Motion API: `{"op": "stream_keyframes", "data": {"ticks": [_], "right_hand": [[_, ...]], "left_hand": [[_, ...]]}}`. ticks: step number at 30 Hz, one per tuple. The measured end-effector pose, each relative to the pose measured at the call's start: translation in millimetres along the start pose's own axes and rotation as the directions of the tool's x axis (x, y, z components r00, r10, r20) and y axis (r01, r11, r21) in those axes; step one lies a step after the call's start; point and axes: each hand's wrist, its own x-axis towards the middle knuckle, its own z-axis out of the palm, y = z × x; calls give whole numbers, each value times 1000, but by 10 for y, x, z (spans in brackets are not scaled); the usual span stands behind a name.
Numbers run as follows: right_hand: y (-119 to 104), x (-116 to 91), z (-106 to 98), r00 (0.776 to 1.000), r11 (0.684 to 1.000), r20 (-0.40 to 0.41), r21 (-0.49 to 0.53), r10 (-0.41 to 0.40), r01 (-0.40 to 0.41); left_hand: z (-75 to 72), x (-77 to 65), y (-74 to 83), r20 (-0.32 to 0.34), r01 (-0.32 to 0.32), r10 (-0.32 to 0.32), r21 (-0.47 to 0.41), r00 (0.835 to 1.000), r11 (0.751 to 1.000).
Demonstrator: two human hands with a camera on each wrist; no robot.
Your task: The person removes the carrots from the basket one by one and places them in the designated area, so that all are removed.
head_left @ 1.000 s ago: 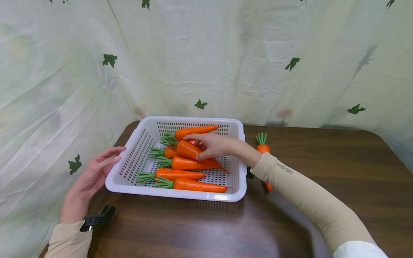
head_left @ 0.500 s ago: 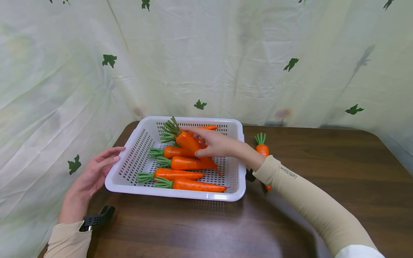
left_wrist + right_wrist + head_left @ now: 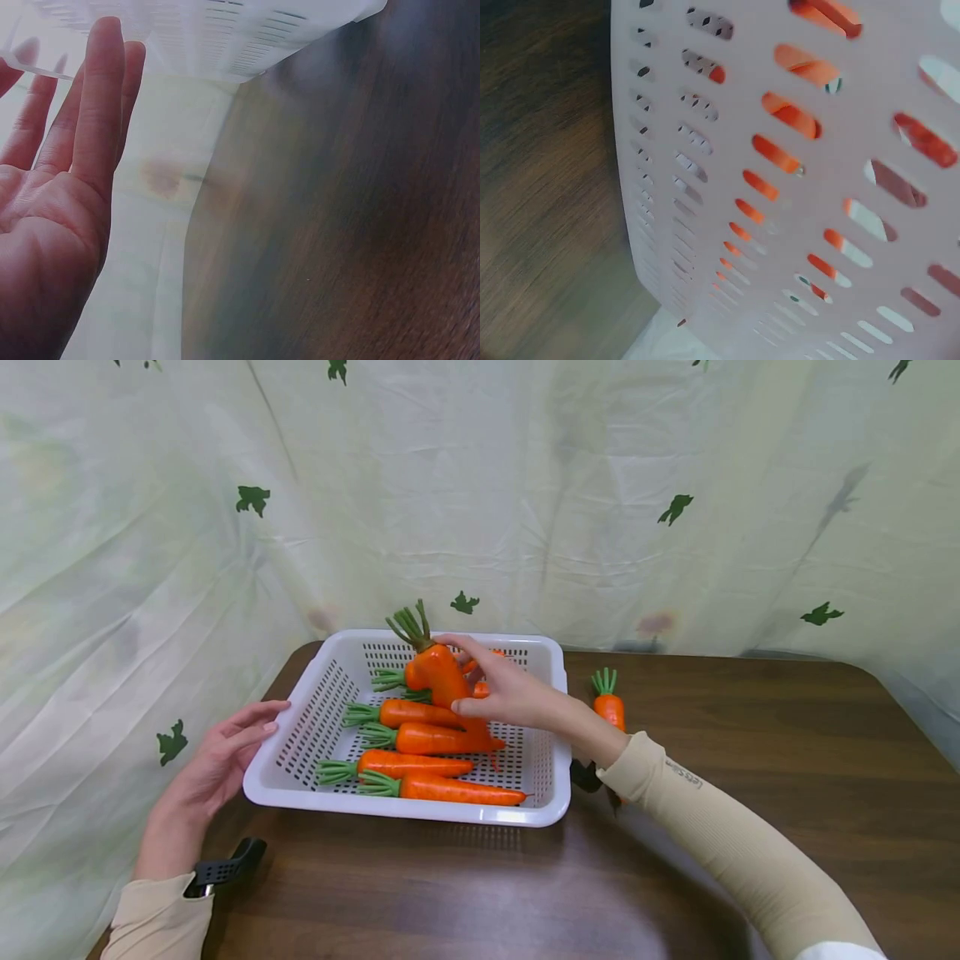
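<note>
In the head view my right hand point(image 3: 506, 689) grips a thick carrot point(image 3: 444, 675) between thumb and fingers. Its green top point(image 3: 411, 627) points up past the far rim, and its tip hangs over the carrots below. My left hand point(image 3: 225, 756) is at the left end of the white plastic basket point(image 3: 408, 810), fingertips at the rim. The left wrist view shows that hand's straight fingers point(image 3: 101, 105) against the basket's underside. Several other carrots point(image 3: 450, 739) lie in the basket, green tops to the left. Through the slotted wall point(image 3: 727, 187) the right wrist view shows orange; the right hand is hidden there.
Another carrot point(image 3: 609, 710) lies on the brown wooden table point(image 3: 750, 777), right of the basket and partly behind the right forearm. A pale curtain point(image 3: 525, 510) with green leaf shapes hangs behind the table and along its left side.
My right hand has lifted the leafy end of the carrot up and back, turning it from lying to steeply tilted. The left hand and basket have barely moved.
</note>
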Motion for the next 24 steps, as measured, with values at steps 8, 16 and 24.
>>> {"op": "stream_keyframes", "data": {"ticks": [8, 16, 24], "right_hand": [[-20, -82, -31, 996, 997, -83, 80, 7, -1], [-6, -151, -71, 982, 984, -185, 166, -33, 64], [-30, -252, -132, 969, 957, -247, 282, 6, 66]], "left_hand": [[8, 2, 2, -3, 1, -1, -4, 1000, 1000], [11, 0, 9, -3, 3, -3, -10, 1000, 1000], [11, -1, 10, -1, 5, -5, -16, 1000, 1000]]}}
